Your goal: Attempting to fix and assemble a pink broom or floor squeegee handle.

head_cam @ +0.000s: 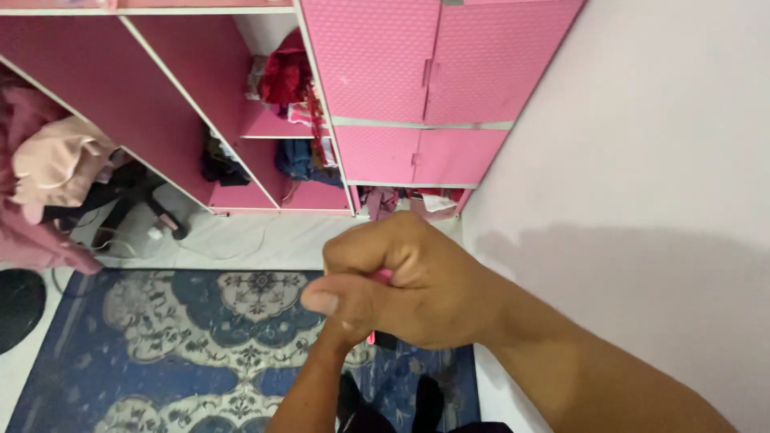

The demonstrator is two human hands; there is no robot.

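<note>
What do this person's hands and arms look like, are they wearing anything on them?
Both arms are bare, with no sleeves in view. The right hand shows no glove, ring or watch. The left hand is mostly hidden behind it; only its forearm shows, also uncovered.

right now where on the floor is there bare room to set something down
Free: the patterned blue rug left of the hands, and the white floor strip between rug and pink wardrobe. Crowded: the clothes pile and cables at far left.

home bedroom: pink wardrobe point(385, 96), clothes point(56, 160)
</note>
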